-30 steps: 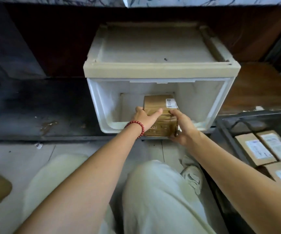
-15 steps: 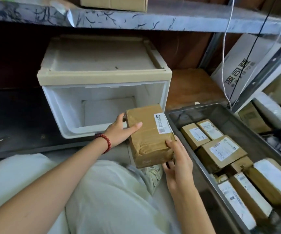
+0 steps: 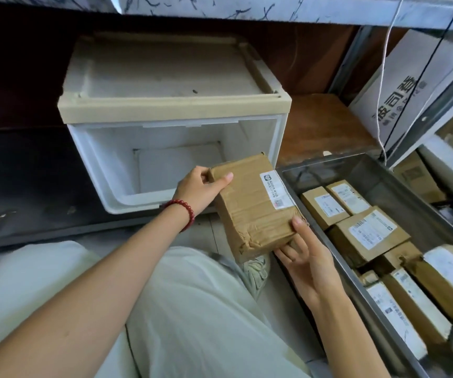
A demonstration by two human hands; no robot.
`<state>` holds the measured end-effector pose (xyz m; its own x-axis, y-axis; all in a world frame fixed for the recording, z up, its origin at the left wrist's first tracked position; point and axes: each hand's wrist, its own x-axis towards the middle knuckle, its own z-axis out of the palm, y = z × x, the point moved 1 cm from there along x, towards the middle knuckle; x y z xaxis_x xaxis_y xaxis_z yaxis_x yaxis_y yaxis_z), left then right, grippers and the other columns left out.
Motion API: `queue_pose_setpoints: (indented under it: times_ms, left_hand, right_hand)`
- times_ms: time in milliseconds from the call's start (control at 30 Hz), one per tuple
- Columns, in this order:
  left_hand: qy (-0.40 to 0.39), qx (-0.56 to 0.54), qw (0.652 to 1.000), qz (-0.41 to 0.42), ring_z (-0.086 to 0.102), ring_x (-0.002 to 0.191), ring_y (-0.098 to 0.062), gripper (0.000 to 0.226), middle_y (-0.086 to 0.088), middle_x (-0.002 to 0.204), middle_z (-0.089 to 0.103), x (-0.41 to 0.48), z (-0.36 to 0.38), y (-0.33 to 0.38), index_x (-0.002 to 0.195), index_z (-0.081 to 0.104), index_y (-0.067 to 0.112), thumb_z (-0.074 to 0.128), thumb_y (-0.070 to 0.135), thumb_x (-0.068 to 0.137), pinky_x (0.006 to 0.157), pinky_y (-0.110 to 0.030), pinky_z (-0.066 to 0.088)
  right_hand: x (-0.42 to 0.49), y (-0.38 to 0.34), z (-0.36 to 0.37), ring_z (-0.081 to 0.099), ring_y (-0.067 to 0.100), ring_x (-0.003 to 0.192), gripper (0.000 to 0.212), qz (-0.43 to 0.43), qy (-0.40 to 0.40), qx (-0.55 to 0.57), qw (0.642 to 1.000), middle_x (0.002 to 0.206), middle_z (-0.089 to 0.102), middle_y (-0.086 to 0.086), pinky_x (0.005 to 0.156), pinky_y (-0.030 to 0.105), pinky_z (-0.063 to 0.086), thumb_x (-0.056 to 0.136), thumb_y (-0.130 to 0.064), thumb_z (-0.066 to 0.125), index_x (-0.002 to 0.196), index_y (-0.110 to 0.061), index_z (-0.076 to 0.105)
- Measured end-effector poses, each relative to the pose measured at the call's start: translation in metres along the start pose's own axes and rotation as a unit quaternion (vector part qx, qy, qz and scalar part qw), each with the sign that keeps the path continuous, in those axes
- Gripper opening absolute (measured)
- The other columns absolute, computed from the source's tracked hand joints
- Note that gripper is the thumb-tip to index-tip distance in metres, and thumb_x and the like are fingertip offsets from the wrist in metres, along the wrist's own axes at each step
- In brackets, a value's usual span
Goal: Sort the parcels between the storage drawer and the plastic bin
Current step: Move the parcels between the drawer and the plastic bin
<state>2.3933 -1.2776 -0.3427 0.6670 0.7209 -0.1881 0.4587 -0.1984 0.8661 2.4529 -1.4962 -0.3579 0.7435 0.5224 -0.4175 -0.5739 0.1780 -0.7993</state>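
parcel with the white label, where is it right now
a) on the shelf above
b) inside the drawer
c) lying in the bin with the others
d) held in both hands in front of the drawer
D: the left hand grips the far corner of the parcel and the right hand holds its near end, so it is up in front of the open drawer and beside the bin, resting in neither.

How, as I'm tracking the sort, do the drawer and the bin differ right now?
The drawer is opaque white; the bin is see-through grey. The drawer shows no parcels inside; the bin holds several labelled parcels. The drawer sits in a beige frame; the bin stands free to its right. Both are open on top.
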Motion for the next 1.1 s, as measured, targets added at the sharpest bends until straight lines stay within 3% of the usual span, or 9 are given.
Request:
queue_pose_setpoints:
  times_ms: [100,233,333,500,633,767,900,1000,1100]
  left_hand:
    - [0.006,-0.048,0.999,0.002,0.06,0.1,-0.013,0.031,0.003,0.112,0.064,0.006,0.001,0.003,0.109,0.058,0.025,0.061,0.047,0.088,0.075,-0.019,0.053]
    - [0.002,-0.052,0.998,0.031,0.056,0.083,-0.005,0.029,0.006,0.107,0.062,0.009,0.005,0.014,0.114,0.059,0.022,0.056,0.04,0.093,0.049,-0.002,0.038]
    - [-0.012,-0.043,0.998,0.052,0.057,0.082,-0.003,0.026,0.008,0.113,0.059,0.012,0.006,0.02,0.12,0.058,0.027,0.053,0.035,0.095,0.06,-0.005,0.042]
    - [-0.101,-0.11,0.989,0.019,0.06,0.11,-0.026,0.019,-0.006,0.125,0.054,0.013,0.015,0.022,0.111,0.055,0.033,0.051,0.021,0.097,0.085,-0.048,0.056]
    - [-0.152,-0.13,0.98,0.001,0.056,0.116,-0.028,0.026,-0.008,0.128,0.05,0.011,0.023,0.022,0.114,0.052,0.033,0.043,0.012,0.1,0.088,-0.048,0.054]
    - [-0.15,-0.13,0.98,-0.002,0.058,0.112,-0.024,0.03,-0.006,0.127,0.054,0.01,0.023,0.026,0.117,0.052,0.031,0.039,0.01,0.101,0.085,-0.042,0.055]
    - [-0.103,-0.1,0.989,0.024,0.061,0.097,-0.015,0.015,0.008,0.104,0.059,0.01,0.018,0.027,0.109,0.057,0.036,0.053,0.033,0.095,0.083,-0.045,0.057]
    - [-0.061,-0.045,0.996,0.045,0.057,0.105,-0.014,0.032,0.011,0.111,0.06,0.013,0.012,0.026,0.102,0.06,0.042,0.055,0.066,0.08,0.09,-0.04,0.052]
    - [-0.034,0.009,0.998,0.054,0.054,0.107,-0.012,0.036,0.013,0.111,0.06,0.013,0.009,0.026,0.102,0.06,0.042,0.048,0.07,0.083,0.095,-0.035,0.047]
  right_hand:
    - [0.002,0.001,0.0,0.067,0.02,0.106,0.034,0.012,0.016,0.004,1.0,0.114,0.071,0.008,0.091,0.032,0.047,0.082,-0.026,0.066,0.113,-0.013,0.064]
    - [0.0,-0.002,0.002,0.067,0.016,0.107,0.036,0.02,0.022,0.057,0.998,0.112,0.072,0.006,0.097,0.031,0.044,0.078,-0.025,0.066,0.111,-0.012,0.063]
    - [0.002,-0.005,0.0,0.066,0.016,0.108,0.038,0.019,0.032,0.043,0.998,0.111,0.072,0.005,0.103,0.032,0.042,0.075,-0.026,0.068,0.111,-0.013,0.063]
    - [0.004,-0.008,-0.013,0.059,0.016,0.118,0.034,0.018,0.048,0.036,0.998,0.113,0.072,0.003,0.114,0.035,0.032,0.076,-0.025,0.069,0.108,-0.015,0.064]
    - [0.003,-0.013,-0.023,0.055,0.022,0.122,0.032,0.032,0.068,0.034,0.997,0.113,0.071,0.007,0.116,0.039,0.03,0.077,-0.027,0.07,0.106,-0.014,0.065]
    - [0.002,-0.012,-0.023,0.043,0.03,0.133,0.068,0.091,0.09,0.018,0.992,0.138,0.05,0.012,0.114,0.045,0.03,0.063,-0.041,0.078,0.123,-0.02,0.053]
    - [-0.002,-0.016,-0.014,0.055,0.019,0.115,0.052,0.121,0.091,-0.05,0.987,0.12,0.064,0.003,0.104,0.042,0.039,0.061,-0.054,0.074,0.106,-0.031,0.058]
    - [-0.001,-0.016,-0.012,0.06,0.019,0.111,0.053,0.105,0.062,-0.045,0.991,0.113,0.07,0.002,0.098,0.039,0.047,0.063,-0.051,0.074,0.11,-0.03,0.063]
    - [0.0,-0.014,-0.012,0.058,0.022,0.116,0.074,0.081,0.056,-0.028,0.995,0.123,0.065,0.0,0.082,0.036,0.054,0.062,-0.045,0.08,0.128,-0.025,0.054]
